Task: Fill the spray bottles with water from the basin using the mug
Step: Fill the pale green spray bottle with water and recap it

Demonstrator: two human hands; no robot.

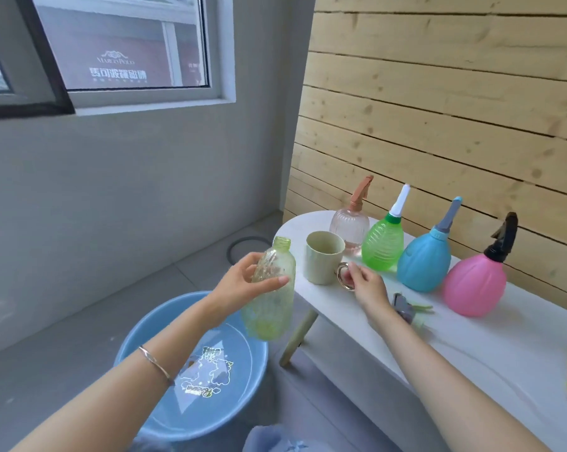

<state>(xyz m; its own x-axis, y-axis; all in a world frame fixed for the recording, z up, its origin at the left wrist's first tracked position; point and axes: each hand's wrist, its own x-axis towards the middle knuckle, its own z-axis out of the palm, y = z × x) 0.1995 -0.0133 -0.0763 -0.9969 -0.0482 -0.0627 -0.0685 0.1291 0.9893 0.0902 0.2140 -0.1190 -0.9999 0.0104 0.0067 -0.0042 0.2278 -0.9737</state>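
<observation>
Left hand (243, 282), left of the mug (322, 257): thumb and fingers are clamped round the upper body of an uncapped yellow-green bottle (270, 295), held nearly upright with its open neck level with the mug's rim. Basin (190, 370): blue, holding water, on the floor below and left of the mug, partly under the bottle. Right hand (367, 285), just right of the mug: thumb and fingertips close together on the mug's ring handle; the mug stands upright on the table (471, 353). Behind and right of the mug, a row of capped sprayers: clear (349, 230), green (383, 246), blue (424, 262), pink (474, 285). A loose spray head (406, 308) lies on the table right of the mug, past the right wrist.
</observation>
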